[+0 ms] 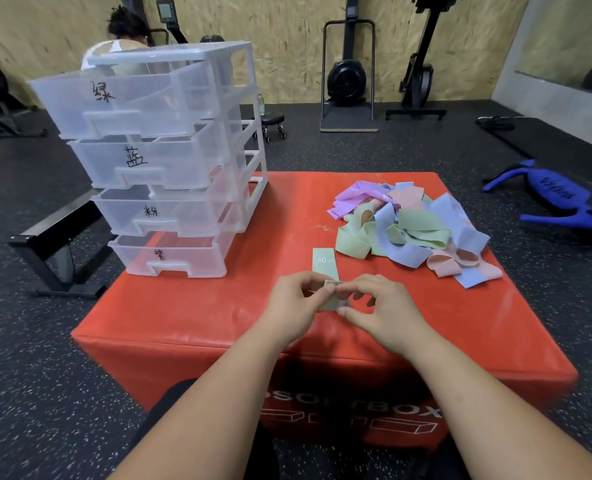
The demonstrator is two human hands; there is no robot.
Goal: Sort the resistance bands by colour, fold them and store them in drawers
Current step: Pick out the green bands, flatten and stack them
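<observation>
Pinching green band (324, 266) at its near end with fingertips of left hand (292, 306) and right hand (382, 313), just beside the pile (412, 230). Line up edges, fold flat, press the crease before reaching for top drawer (121, 98), well left of the pile.

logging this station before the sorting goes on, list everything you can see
red box: one, red, on the floor, centre
drawer unit: one, clear plastic, left rear of the red box, four labelled drawers pulled out
band pile: many loose bands, green, blue, pink and purple, right side of the red box
green band: one, pale green, lying near the front centre of the red box
blue bag: one, blue, floor at right
bench: one, black, floor at left
stool: one, black, wheeled, behind the drawer unit
exercise machines: at least two, black, upright by the back wall
another person: one, back left
left grip: pinches the green band's near end
right grip: pinches the same end
</observation>
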